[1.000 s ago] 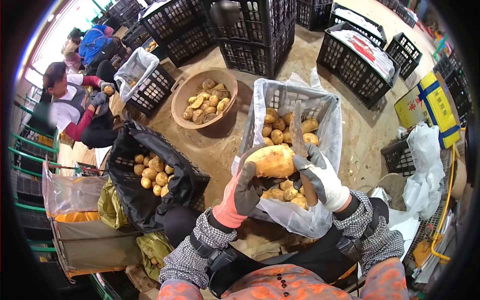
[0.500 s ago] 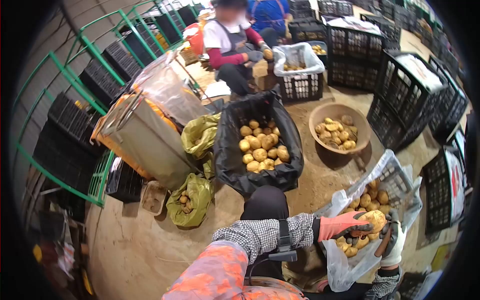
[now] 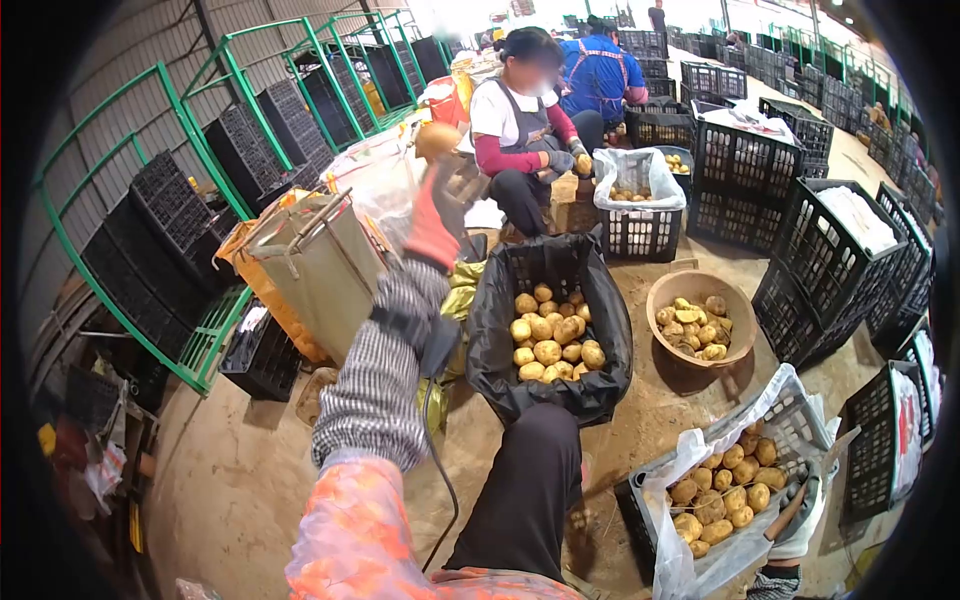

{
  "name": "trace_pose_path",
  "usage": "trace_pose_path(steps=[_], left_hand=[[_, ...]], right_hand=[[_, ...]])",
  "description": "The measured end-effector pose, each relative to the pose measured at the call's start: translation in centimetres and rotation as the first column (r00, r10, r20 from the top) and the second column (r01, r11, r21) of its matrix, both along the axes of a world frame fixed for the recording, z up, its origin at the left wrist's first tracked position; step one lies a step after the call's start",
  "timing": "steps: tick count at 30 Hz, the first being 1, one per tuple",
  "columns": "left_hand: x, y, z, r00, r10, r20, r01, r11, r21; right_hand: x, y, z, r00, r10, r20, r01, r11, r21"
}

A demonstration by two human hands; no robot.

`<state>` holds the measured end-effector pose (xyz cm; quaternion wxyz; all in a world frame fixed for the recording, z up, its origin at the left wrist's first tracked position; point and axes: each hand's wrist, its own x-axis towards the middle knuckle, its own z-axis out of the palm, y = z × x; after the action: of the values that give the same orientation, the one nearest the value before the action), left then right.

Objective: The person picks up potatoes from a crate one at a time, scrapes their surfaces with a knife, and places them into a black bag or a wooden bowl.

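Up over the cart [image 3: 300,265], my left hand [image 3: 443,200] is stretched out at arm's length, gloved fingers closed round a potato [image 3: 437,138], well above everything on the floor. Low at right, my right hand [image 3: 797,512] rests at the rim of the white-lined crate [image 3: 790,395]; I can't tell its grip, as it's half out of view. Between my hands are the black-lined crate [image 3: 560,265] and, beside it, a bowl [image 3: 668,292]. A person [image 3: 515,120] sits beyond.

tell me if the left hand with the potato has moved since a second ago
Yes. The left hand has swung up and left, away from the white-lined crate to past the black-lined crate, potato at its fingertips.
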<state>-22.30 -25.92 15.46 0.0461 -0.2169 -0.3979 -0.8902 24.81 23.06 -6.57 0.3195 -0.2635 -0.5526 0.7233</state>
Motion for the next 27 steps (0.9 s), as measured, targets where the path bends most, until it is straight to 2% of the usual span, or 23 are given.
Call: trace_pose_path(steps=[1, 2, 3, 4, 5, 6, 7, 8, 9, 10, 12, 13, 14, 16, 18, 19, 20, 22, 23, 24, 26, 27], left_hand=[[2.0, 1.8, 3.0, 0.959, 0.23, 0.165, -0.233, 0.972, -0.004], [1.4, 2.5, 2.3, 0.961, 0.228, 0.158, -0.231, 0.973, -0.002], [0.5, 2.9, 0.7, 0.999, -0.017, 0.034, 0.022, 0.987, -0.158], [-0.2, 3.7, -1.3, 0.959, -0.281, -0.043, 0.251, 0.908, -0.336], [4.6, 7.3, -2.5, 0.939, -0.293, 0.181, 0.338, 0.884, -0.322], [7.8, 10.1, -4.3, 0.928, -0.354, 0.121, 0.369, 0.813, -0.45], [11.2, 12.9, -5.8, 0.931, -0.325, 0.163, 0.353, 0.698, -0.624], [13.6, 15.6, -10.5, 0.902, -0.334, -0.274, 0.003, 0.64, -0.769], [16.6, 18.6, -14.0, 0.897, -0.427, 0.112, 0.373, 0.597, -0.71], [19.6, 21.2, -16.5, 0.715, -0.506, 0.482, 0.699, 0.503, -0.509], [25.2, 25.1, -20.9, 0.477, -0.57, 0.668, 0.856, 0.132, -0.499], [26.6, 26.5, -23.7, 0.544, -0.649, 0.532, 0.667, -0.051, -0.743], [28.2, 27.3, -26.6, 0.644, -0.698, 0.312, 0.464, 0.032, -0.886], [29.1, 30.1, -27.6, 0.592, -0.744, 0.308, 0.301, -0.15, -0.942], [29.4, 32.7, -31.1, 0.665, -0.695, 0.273, 0.153, -0.231, -0.961], [29.3, 34.0, -31.5, 0.584, -0.77, 0.256, 0.121, -0.23, -0.966], [29.7, 35.2, -32.2, 0.524, -0.794, 0.307, 0.078, -0.314, -0.946], [31.0, 36.6, -36.2, 0.414, -0.851, 0.323, -0.067, -0.382, -0.922], [31.8, 37.1, -38.5, 0.303, -0.874, 0.38, -0.122, -0.431, -0.894], [33.1, 37.4, -39.6, 0.244, -0.859, 0.451, -0.194, -0.499, -0.845], [35.9, 38.7, -38.6, 0.194, -0.771, 0.607, -0.224, -0.637, -0.737], [36.8, 39.1, -38.9, 0.249, -0.716, 0.652, -0.237, -0.698, -0.676]], right_hand=[[0.0, 0.1, -0.1, 1.0, 0.001, -0.006, -0.001, 1.0, 0.001], [0.0, 0.3, -0.3, 0.999, 0.024, -0.026, -0.024, 0.999, -0.021], [0.1, 0.2, -0.1, 0.998, 0.045, -0.042, -0.047, 0.998, -0.046], [0.3, 0.1, 0.1, 0.998, 0.039, -0.04, -0.041, 0.998, -0.05], [0.4, -0.6, 1.4, 0.996, 0.072, -0.048, -0.075, 0.996, -0.053], [0.6, -0.9, 2.5, 0.993, 0.102, -0.054, -0.105, 0.993, -0.057], [1.1, -0.6, 2.8, 0.98, 0.17, -0.1, -0.18, 0.979, -0.095], [1.2, -0.3, 2.6, 0.983, 0.127, -0.131, -0.143, 0.982, -0.126], [1.8, -0.2, 2.2, 0.987, 0.061, -0.149, -0.085, 0.983, -0.162], [1.9, -0.6, 3.2, 0.983, 0.071, -0.17, -0.089, 0.991, -0.1], [3.2, 0.3, 2.7, 0.995, -0.053, -0.089, 0.04, 0.99, -0.138], [3.8, -0.3, 4.2, 0.988, 0.059, -0.143, -0.078, 0.988, -0.133], [4.1, -0.6, 3.5, 0.983, -0.185, 0.008, 0.179, 0.958, 0.223], [3.8, -2.1, 9.0, 0.986, -0.164, -0.009, 0.162, 0.981, -0.11], [4.0, -2.1, 11.4, 0.987, -0.053, -0.15, 0.046, 0.998, -0.049], [4.2, -1.9, 11.6, 0.985, -0.108, -0.133, 0.096, 0.991, -0.094], [4.2, -1.4, 11.5, 0.98, -0.154, -0.124, 0.137, 0.982, -0.134], [4.1, -0.9, 11.4, 0.97, -0.206, -0.126, 0.184, 0.969, -0.167], [4.0, -0.8, 11.5, 0.971, -0.216, -0.104, 0.19, 0.958, -0.214], [3.9, -0.7, 11.7, 0.972, -0.22, -0.083, 0.192, 0.947, -0.258], [3.7, -1.0, 12.2, 0.979, -0.202, -0.035, 0.182, 0.935, -0.304], [3.7, -1.1, 12.5, 0.983, -0.18, -0.031, 0.161, 0.936, -0.314]])
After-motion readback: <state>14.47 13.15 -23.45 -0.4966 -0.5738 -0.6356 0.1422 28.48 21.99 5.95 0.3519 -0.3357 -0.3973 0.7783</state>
